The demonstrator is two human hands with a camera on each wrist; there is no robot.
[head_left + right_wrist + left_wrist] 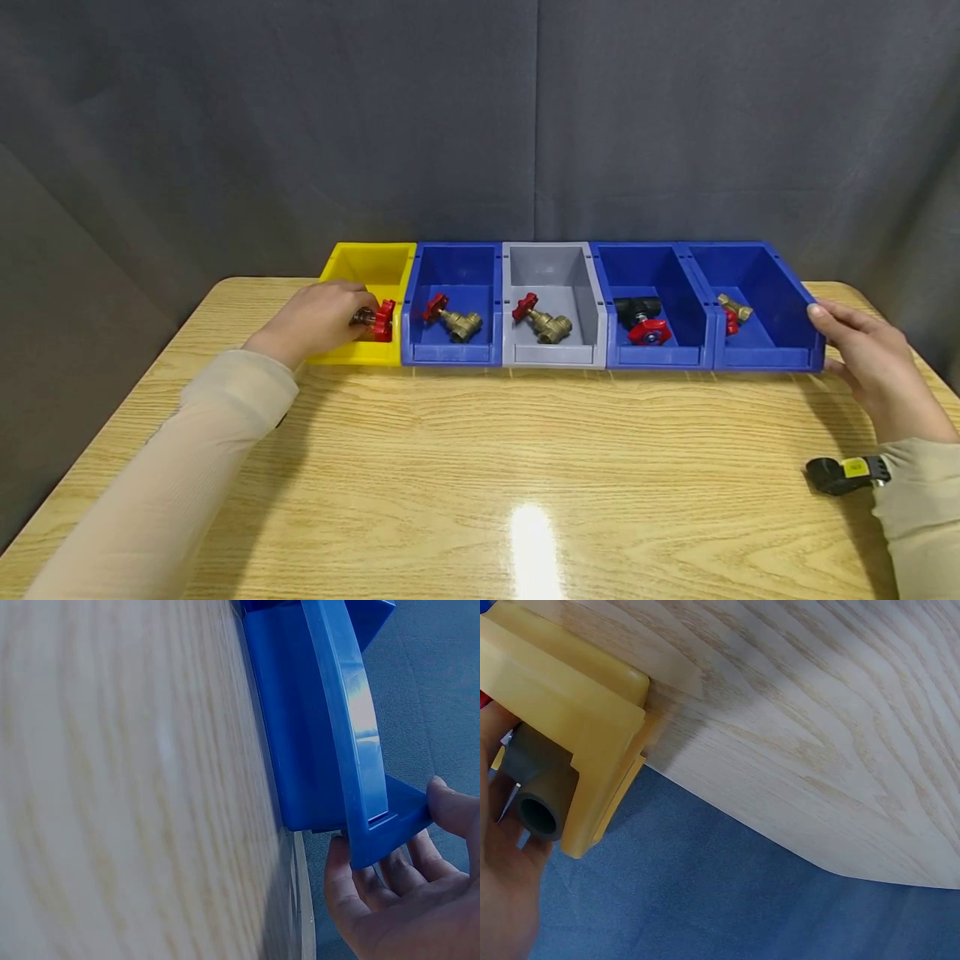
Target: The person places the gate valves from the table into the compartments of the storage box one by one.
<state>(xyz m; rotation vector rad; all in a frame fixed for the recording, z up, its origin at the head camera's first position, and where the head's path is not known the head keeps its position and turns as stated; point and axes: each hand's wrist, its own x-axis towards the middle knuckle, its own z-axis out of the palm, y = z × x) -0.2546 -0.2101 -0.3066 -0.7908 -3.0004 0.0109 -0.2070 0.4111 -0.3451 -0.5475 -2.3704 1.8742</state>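
My left hand (318, 321) reaches into the yellow bin (372, 250) at the left end of the row and grips a dark valve (538, 814). The valve's red handwheel (384, 321) pokes out past the fingers in the head view. In the left wrist view its round, hollow pipe end faces the camera beside the bin wall. At the row's other end my right hand (873, 358) holds the outer front corner of the last blue bin (296, 712). Its thumb lies on one side of that corner, with the other fingers curled on the opposite side.
Between those bins, a blue bin (457, 354) and a grey bin (555, 356) each contain a brass valve with a red handwheel. Another blue bin (660, 358) holds a black valve (637, 312). A small brass valve (735, 308) lies in the last bin. Behind hangs a dark curtain (450, 125).
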